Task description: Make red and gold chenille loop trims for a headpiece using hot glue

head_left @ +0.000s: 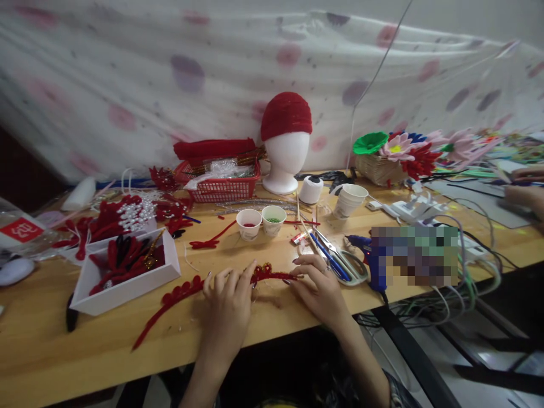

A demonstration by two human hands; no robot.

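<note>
A long red fuzzy chenille strip (pixel 182 290) with scalloped loops lies in an arc across the table's front, its left end tapering to a point. Shiny gold-and-red trim (pixel 265 270) shows on the strip between my hands. My left hand (pixel 229 297) is over the middle of the strip, fingers bent and gripping it. At the right end, my right hand (pixel 318 288) pinches the strip between thumb and fingers. Just behind my right hand lie scissors (pixel 351 266) and a blue pen (pixel 334 258). Two paper cups, one with red bits (pixel 249 231), one with green beads (pixel 273 228), stand beyond.
A white box (pixel 127 289) of red and black pieces is at left. Behind stand a red basket (pixel 225 188) and a foam head (pixel 287 156) in a red cap. To the right are a blue glue gun (pixel 376 263), power strips (pixel 414 207) and another person's hand (pixel 525 192).
</note>
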